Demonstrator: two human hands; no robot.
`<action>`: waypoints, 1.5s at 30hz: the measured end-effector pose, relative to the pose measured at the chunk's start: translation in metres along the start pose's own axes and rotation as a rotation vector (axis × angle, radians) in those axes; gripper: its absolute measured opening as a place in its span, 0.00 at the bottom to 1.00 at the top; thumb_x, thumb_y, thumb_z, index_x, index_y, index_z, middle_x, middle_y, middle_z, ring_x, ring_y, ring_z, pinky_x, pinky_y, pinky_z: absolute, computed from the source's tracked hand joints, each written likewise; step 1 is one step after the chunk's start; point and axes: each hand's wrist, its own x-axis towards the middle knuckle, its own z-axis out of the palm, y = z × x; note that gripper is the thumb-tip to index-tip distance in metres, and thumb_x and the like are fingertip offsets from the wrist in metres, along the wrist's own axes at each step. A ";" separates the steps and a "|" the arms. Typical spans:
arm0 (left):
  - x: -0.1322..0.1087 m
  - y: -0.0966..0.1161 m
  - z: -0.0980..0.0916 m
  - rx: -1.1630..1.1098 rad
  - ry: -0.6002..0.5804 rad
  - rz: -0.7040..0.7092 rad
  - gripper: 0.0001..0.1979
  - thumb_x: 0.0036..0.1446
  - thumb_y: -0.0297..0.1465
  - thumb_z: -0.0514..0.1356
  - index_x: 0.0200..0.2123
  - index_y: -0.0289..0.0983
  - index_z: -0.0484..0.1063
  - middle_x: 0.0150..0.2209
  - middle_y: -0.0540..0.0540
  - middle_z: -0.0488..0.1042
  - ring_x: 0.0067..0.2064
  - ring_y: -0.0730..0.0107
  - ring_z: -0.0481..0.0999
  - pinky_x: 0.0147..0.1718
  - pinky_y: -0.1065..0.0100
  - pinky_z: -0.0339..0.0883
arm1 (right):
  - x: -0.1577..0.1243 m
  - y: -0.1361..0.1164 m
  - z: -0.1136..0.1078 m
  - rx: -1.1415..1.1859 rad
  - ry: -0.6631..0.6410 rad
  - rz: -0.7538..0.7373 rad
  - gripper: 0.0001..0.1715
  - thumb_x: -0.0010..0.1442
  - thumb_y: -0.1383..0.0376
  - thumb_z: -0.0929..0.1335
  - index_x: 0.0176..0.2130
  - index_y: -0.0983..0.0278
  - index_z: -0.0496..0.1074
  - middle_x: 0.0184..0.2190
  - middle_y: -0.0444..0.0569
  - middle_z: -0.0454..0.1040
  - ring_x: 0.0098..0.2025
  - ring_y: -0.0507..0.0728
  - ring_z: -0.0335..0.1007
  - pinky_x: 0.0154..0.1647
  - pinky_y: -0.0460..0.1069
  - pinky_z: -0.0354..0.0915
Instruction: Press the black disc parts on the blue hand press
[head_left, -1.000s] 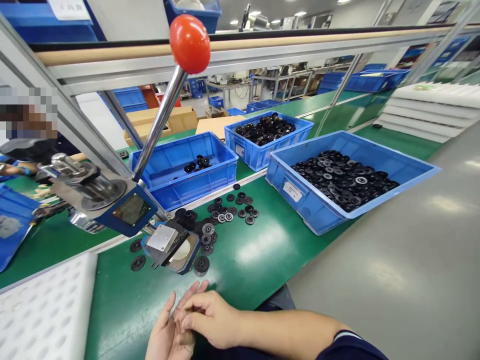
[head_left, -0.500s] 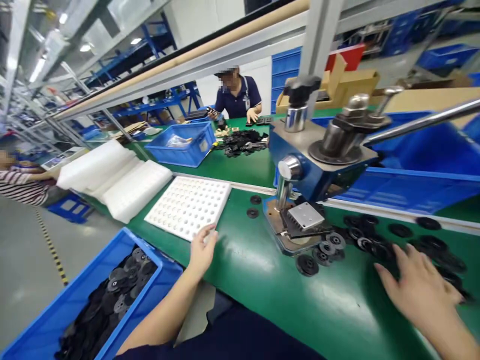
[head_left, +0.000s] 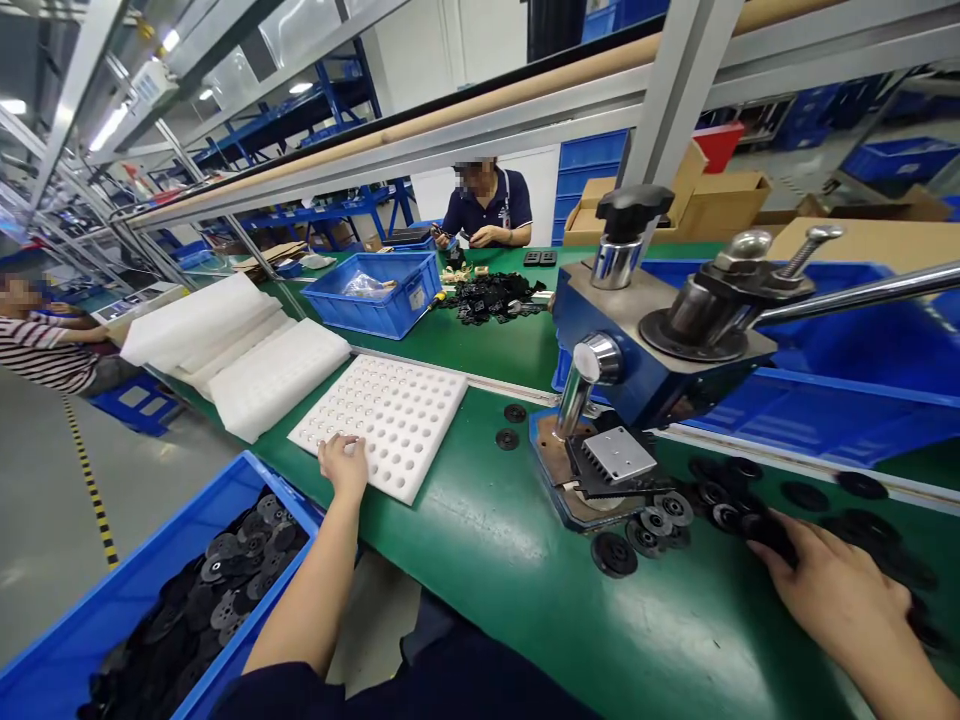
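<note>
My left hand (head_left: 345, 465) reaches over the near edge of a white foam tray (head_left: 409, 485) with rows of round holes. Its fingers are bent together at one of the holes, and what they pinch, if anything, is hidden. On the right, my right hand (head_left: 840, 590) grips a black disc (head_left: 776, 535), thumb below and fingers above, at the edge of a pile of black discs (head_left: 720, 490). Between my hands stands a blue hand press (head_left: 630, 330). A silver finned block (head_left: 619, 455) sits on a black plate at its base.
A blue bin (head_left: 251, 470) full of black discs stands at lower left. White foam sheets (head_left: 277, 375) lie beyond it. Across the bench are a blue crate (head_left: 375, 300), a heap of black parts (head_left: 487, 298) and a seated co-worker (head_left: 491, 210). Loose discs (head_left: 615, 553) lie by the press.
My left hand has moved left, from the tray's near right corner to holes along its near edge. My right hand has closed on a black disc. The view has shifted slightly.
</note>
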 end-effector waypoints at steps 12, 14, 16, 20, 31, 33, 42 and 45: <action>-0.002 0.012 -0.016 -0.104 0.036 0.239 0.09 0.52 0.25 0.58 0.22 0.38 0.62 0.41 0.43 0.77 0.58 0.50 0.72 0.66 0.46 0.50 | 0.010 -0.054 -0.048 -0.071 -0.171 0.292 0.15 0.41 0.61 0.75 0.30 0.64 0.73 0.36 0.58 0.74 0.45 0.70 0.69 0.42 0.59 0.62; -0.002 0.018 -0.017 -0.136 0.158 0.300 0.06 0.50 0.24 0.58 0.24 0.38 0.63 0.42 0.47 0.79 0.60 0.50 0.70 0.65 0.44 0.54 | 0.003 -0.054 -0.048 -0.042 -0.123 0.324 0.16 0.41 0.60 0.75 0.31 0.64 0.72 0.38 0.58 0.74 0.47 0.70 0.68 0.44 0.59 0.61; -0.004 0.030 -0.022 -0.280 0.217 0.267 0.04 0.50 0.26 0.58 0.28 0.39 0.64 0.45 0.51 0.80 0.60 0.51 0.71 0.61 0.43 0.62 | -0.007 -0.052 -0.047 0.012 -0.081 0.365 0.16 0.44 0.57 0.74 0.31 0.63 0.71 0.37 0.58 0.75 0.45 0.67 0.69 0.44 0.57 0.62; -0.023 0.070 -0.035 -0.772 -0.178 -0.049 0.07 0.57 0.33 0.56 0.29 0.38 0.61 0.37 0.57 0.80 0.38 0.64 0.81 0.37 0.58 0.79 | -0.028 -0.053 -0.048 0.188 0.001 0.471 0.23 0.52 0.47 0.66 0.34 0.64 0.71 0.32 0.58 0.76 0.36 0.63 0.71 0.38 0.55 0.64; -0.224 0.113 -0.010 -0.797 -1.467 0.124 0.17 0.50 0.34 0.68 0.43 0.38 0.73 0.39 0.43 0.81 0.39 0.63 0.79 0.38 0.65 0.71 | -0.118 -0.156 -0.012 0.857 -0.290 0.387 0.26 0.58 0.47 0.66 0.43 0.66 0.72 0.21 0.45 0.73 0.21 0.53 0.69 0.22 0.46 0.64; -0.242 0.119 -0.001 -0.708 -1.507 0.318 0.15 0.51 0.32 0.66 0.44 0.38 0.75 0.35 0.45 0.81 0.35 0.65 0.77 0.38 0.65 0.70 | -0.129 -0.168 -0.006 0.905 -0.316 0.368 0.22 0.59 0.50 0.67 0.43 0.66 0.72 0.24 0.46 0.74 0.23 0.52 0.70 0.23 0.46 0.65; -0.252 0.123 0.016 -0.575 -1.438 0.554 0.12 0.54 0.32 0.62 0.42 0.36 0.78 0.29 0.47 0.78 0.25 0.72 0.69 0.29 0.69 0.67 | -0.145 -0.166 0.000 0.824 -0.192 0.078 0.19 0.67 0.62 0.62 0.53 0.63 0.73 0.32 0.49 0.79 0.32 0.54 0.77 0.39 0.50 0.74; -0.253 0.121 0.016 -0.596 -1.436 0.514 0.13 0.55 0.34 0.62 0.42 0.35 0.78 0.28 0.47 0.77 0.25 0.72 0.69 0.28 0.70 0.66 | -0.146 -0.164 0.005 0.721 -0.126 -0.071 0.22 0.68 0.65 0.61 0.59 0.60 0.71 0.42 0.53 0.81 0.44 0.57 0.79 0.49 0.53 0.74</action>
